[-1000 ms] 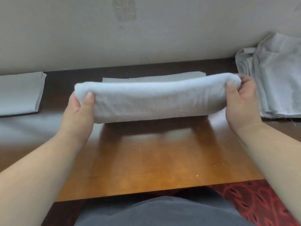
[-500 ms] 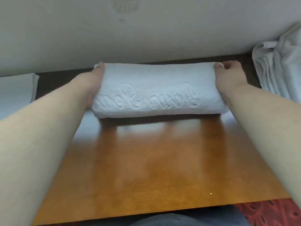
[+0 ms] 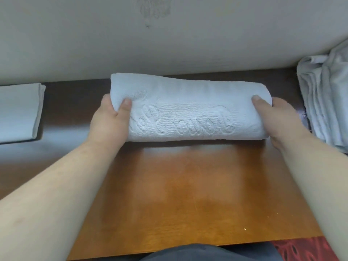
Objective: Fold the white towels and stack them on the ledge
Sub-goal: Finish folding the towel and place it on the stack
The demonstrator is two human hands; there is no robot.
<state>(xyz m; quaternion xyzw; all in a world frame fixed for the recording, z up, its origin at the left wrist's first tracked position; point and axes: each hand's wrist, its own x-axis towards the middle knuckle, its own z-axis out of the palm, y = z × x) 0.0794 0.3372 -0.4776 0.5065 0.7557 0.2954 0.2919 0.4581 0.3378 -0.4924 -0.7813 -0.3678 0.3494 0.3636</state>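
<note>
Two hands, left [image 3: 108,119] and right [image 3: 278,121], gripped the ends of one folded towel [image 3: 188,110] on the desk [image 3: 188,194] by the wall [image 3: 169,34], thumbs on top, fingers hidden beneath. One folded cloth [image 3: 18,112] lay left; a crumpled pile [image 3: 325,102] lay right.

The folded towel [image 3: 190,108] bears raised script lettering, upside down, unreadable.

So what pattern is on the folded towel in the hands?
Plain white folded towel with raised script lettering woven in, seen upside down; head view.
</note>
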